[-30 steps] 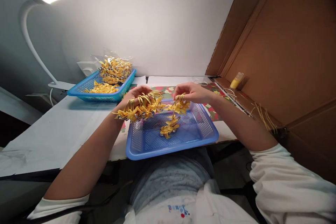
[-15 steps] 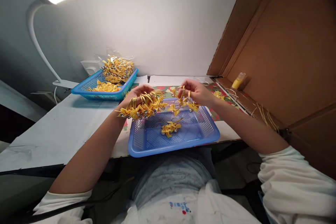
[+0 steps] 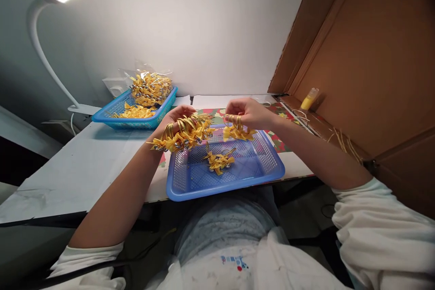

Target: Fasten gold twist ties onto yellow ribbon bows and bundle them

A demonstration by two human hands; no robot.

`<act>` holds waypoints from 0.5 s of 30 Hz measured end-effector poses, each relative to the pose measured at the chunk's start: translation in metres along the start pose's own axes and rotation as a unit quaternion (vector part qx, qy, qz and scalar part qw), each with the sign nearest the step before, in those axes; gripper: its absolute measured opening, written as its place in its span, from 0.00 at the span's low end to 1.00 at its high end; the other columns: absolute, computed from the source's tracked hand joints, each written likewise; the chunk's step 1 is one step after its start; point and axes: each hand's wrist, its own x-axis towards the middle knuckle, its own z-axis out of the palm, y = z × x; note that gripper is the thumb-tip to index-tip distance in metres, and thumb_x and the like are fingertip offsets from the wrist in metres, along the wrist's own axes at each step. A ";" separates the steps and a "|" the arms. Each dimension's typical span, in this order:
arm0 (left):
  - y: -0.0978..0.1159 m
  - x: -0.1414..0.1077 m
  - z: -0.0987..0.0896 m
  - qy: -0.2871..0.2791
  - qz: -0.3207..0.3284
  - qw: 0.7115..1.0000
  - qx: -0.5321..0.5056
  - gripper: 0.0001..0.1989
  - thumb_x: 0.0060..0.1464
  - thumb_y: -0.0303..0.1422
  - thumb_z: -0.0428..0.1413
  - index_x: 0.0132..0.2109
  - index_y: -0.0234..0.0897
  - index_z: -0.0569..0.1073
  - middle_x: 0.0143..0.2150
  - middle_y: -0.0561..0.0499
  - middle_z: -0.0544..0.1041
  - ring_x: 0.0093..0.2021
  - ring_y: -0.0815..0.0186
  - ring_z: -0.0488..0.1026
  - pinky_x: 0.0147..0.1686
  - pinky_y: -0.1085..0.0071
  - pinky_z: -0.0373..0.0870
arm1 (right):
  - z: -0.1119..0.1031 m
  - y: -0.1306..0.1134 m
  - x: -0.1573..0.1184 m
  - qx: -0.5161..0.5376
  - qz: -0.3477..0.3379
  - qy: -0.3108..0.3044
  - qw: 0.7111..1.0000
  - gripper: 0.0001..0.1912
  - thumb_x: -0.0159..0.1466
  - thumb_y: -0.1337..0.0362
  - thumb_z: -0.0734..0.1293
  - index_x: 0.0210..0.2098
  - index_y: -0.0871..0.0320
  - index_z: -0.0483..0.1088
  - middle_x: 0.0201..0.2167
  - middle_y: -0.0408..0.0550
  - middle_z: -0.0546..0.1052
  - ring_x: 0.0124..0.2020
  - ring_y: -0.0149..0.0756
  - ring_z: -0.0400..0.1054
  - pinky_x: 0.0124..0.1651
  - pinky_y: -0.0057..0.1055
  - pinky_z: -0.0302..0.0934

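Above the left rim of the blue-purple basket (image 3: pixel 224 186), my left hand (image 3: pixel 179 117) is closed on a row of gold cords, from which yellow bows with small silver bells (image 3: pixel 183 139) hang. My right hand (image 3: pixel 247 112) pinches a smaller bunch of yellow bows (image 3: pixel 239 132) by their gold loops, over the basket's back right part. A small pile of yellow bows with bells (image 3: pixel 219 161) lies on the basket floor between and below both hands. The two held bunches are apart.
At the back left, a blue basket (image 3: pixel 132 121) holds loose yellow bows and a clear bag of belled bows (image 3: pixel 152 88). A white lamp (image 3: pixel 41 50) stands behind it. Cardboard (image 3: pixel 367 54) rises on the right, with a small yellow bottle (image 3: pixel 310 99) beside it.
The bows at my right hand are gathered closer together, and the loose bow between my hands is gone from there. The pile in the basket looks slightly larger. The view has shifted slightly.
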 end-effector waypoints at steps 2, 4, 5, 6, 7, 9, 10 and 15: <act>0.004 -0.001 0.001 -0.007 0.007 1.000 0.007 0.24 0.36 0.39 0.71 0.41 0.38 0.74 0.31 0.51 0.78 0.29 0.63 0.78 0.26 0.71 0.76 | 0.003 -0.005 0.008 -0.034 0.016 0.005 0.999 0.05 0.58 0.66 0.68 0.29 0.61 0.68 0.24 0.42 0.70 0.26 0.26 0.61 0.30 0.27 0.56; 0.011 -0.004 0.004 -0.029 0.003 1.000 0.011 0.24 0.36 0.38 0.71 0.42 0.39 0.74 0.29 0.53 0.76 0.26 0.64 0.76 0.22 0.72 0.74 | 0.005 -0.010 0.019 -0.067 0.046 0.008 0.997 0.02 0.56 0.70 0.67 0.28 0.62 0.69 0.23 0.44 0.70 0.26 0.27 0.61 0.30 0.27 0.55; 0.015 -0.005 0.007 -0.041 0.001 0.999 0.011 0.24 0.37 0.38 0.71 0.42 0.40 0.74 0.28 0.54 0.75 0.25 0.65 0.76 0.21 0.73 0.73 | 0.006 -0.013 0.026 -0.086 0.066 0.009 0.994 0.01 0.55 0.71 0.67 0.27 0.63 0.69 0.23 0.44 0.70 0.26 0.27 0.61 0.30 0.27 0.54; 0.019 -0.007 0.009 -0.054 0.000 0.998 0.013 0.23 0.37 0.38 0.71 0.42 0.40 0.74 0.28 0.54 0.74 0.25 0.65 0.76 0.21 0.73 0.72 | 0.008 -0.016 0.032 -0.104 0.086 0.012 0.991 0.01 0.54 0.72 0.66 0.26 0.63 0.70 0.22 0.45 0.70 0.26 0.28 0.61 0.29 0.28 0.54; 0.022 -0.008 0.012 -0.065 0.000 0.998 0.014 0.23 0.37 0.38 0.71 0.42 0.40 0.74 0.28 0.54 0.74 0.25 0.65 0.76 0.21 0.73 0.73 | 0.011 -0.019 0.038 -0.123 0.104 0.015 0.987 0.01 0.53 0.72 0.66 0.25 0.64 0.70 0.21 0.45 0.70 0.25 0.28 0.61 0.29 0.28 0.53; 0.027 -0.011 0.017 -0.079 0.009 0.997 0.021 0.23 0.38 0.39 0.70 0.42 0.40 0.73 0.30 0.53 0.75 0.26 0.65 0.76 0.23 0.72 0.73 | 0.018 -0.027 0.048 -0.154 0.122 0.026 0.980 0.03 0.52 0.72 0.65 0.23 0.64 0.70 0.19 0.46 0.68 0.25 0.28 0.60 0.29 0.29 0.51; 0.028 -0.012 0.019 -0.083 0.017 0.996 0.027 0.24 0.38 0.39 0.70 0.43 0.40 0.73 0.31 0.53 0.76 0.26 0.66 0.76 0.24 0.72 0.74 | 0.023 -0.030 0.052 -0.166 0.123 0.029 0.978 0.03 0.52 0.72 0.65 0.22 0.65 0.70 0.19 0.45 0.67 0.25 0.28 0.60 0.29 0.29 0.50; 0.026 -0.011 0.019 -0.070 0.089 0.988 0.104 0.29 0.38 0.46 0.69 0.46 0.39 0.71 0.31 0.53 0.76 0.27 0.67 0.74 0.25 0.74 0.71 | 0.047 -0.041 0.059 -0.165 0.108 0.014 0.980 0.06 0.53 0.70 0.67 0.21 0.64 0.68 0.18 0.42 0.63 0.23 0.26 0.54 0.27 0.29 0.44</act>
